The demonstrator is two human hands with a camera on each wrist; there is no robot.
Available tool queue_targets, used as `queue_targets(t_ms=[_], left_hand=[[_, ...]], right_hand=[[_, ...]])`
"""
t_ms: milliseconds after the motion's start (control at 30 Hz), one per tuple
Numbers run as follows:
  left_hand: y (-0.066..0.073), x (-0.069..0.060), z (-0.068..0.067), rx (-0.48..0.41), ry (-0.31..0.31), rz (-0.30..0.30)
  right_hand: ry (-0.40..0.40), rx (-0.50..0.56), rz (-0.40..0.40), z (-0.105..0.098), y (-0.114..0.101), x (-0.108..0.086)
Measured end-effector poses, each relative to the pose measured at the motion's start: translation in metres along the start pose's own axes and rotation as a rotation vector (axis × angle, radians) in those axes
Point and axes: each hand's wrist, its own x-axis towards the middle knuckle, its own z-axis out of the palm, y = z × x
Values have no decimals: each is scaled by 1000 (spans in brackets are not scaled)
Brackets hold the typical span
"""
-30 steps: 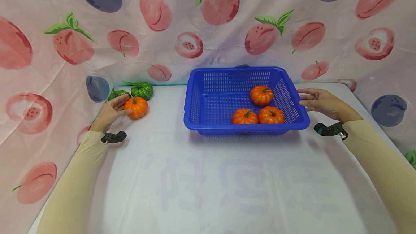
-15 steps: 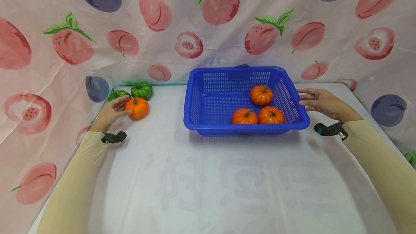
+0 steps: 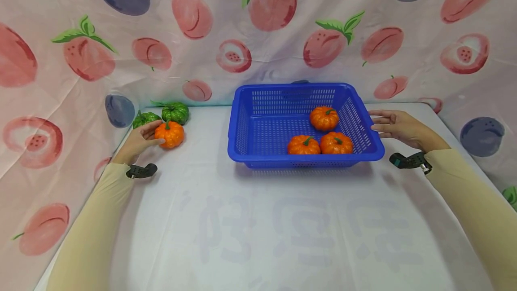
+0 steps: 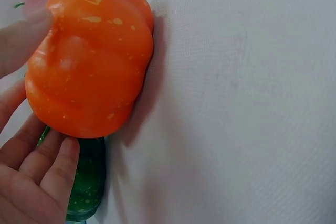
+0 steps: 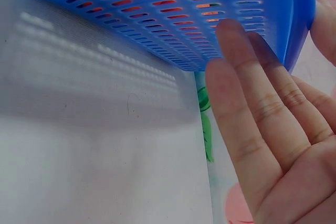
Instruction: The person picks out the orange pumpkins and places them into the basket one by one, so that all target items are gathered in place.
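In the head view, my left hand (image 3: 136,142) holds an orange mini pumpkin (image 3: 169,135) at the table's back left. The left wrist view shows the thumb (image 4: 23,43) on one side of this pumpkin and curled fingers against another. Behind that hand are two green mini pumpkins (image 3: 175,112), one partly covered. My right hand (image 3: 404,127) is at the right side of a blue plastic basket (image 3: 242,122), its fingers (image 5: 268,106) extended by the slotted wall and rim. Whether every fingertip touches is unclear. Inside the basket's right half lie three orange mini pumpkins (image 3: 324,118).
White cloth covers the table (image 3: 258,219), with faint printed marks toward the front. A fruit-patterned curtain (image 3: 278,53) hangs directly behind the basket and along both sides. Each wrist carries a black camera mount (image 3: 141,171).
The orange pumpkin at my left hand has shifted very slightly. Both hands and the basket stay practically where they were.
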Motion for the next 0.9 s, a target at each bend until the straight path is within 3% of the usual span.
queue_targets(t_ms=[467,900], left_hand=[[-7,-2,-2,-49,-2,25],[-6,-4,0,-46,-20,-1]], right_hand=[[4,-5,0,1,-1,-1],[4,-13,-10,1,0,-1]])
